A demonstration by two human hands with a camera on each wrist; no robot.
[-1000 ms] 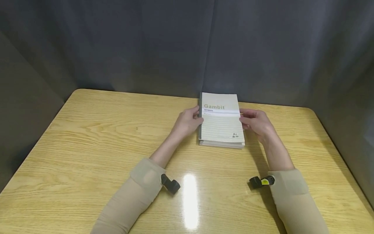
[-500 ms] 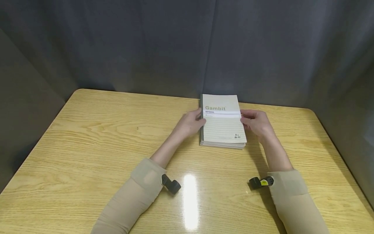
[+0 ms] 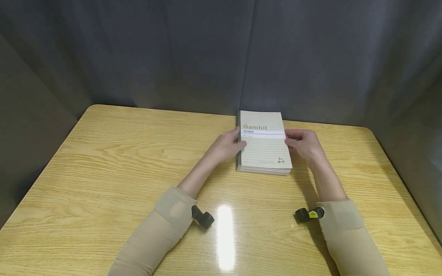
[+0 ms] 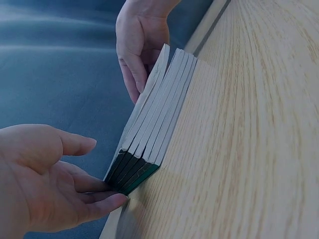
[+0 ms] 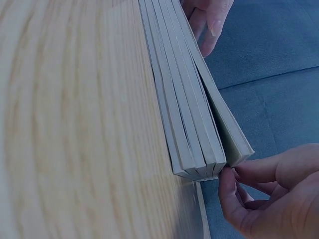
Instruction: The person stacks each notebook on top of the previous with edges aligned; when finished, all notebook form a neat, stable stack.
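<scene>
A stack of several A5 notebooks lies at the far edge of the table, dark spines to the left. The top notebook point(image 3: 264, 149) has a pale cover reading "Gambit"; its right side is raised off the stack, leaving a wedge-shaped gap in the right wrist view. My left hand point(image 3: 226, 145) is at the spines point(image 4: 132, 174), its straight fingers touching them low down and its thumb standing apart from the cover. With curled fingers, my right hand point(image 3: 305, 145) pinches the top notebook's right edge point(image 5: 241, 152) between thumb and finger.
The wooden table point(image 3: 138, 153) has rounded far corners. A dark curtain point(image 3: 172, 57) hangs right behind it, close to the notebooks. Each sleeved forearm carries a black wrist camera point(image 3: 203, 217), and light glares on the table in front.
The top notebook has shifted slightly to the right, more in line with the stack. My left hand has moved a little right along with it; the right hand has barely moved.
</scene>
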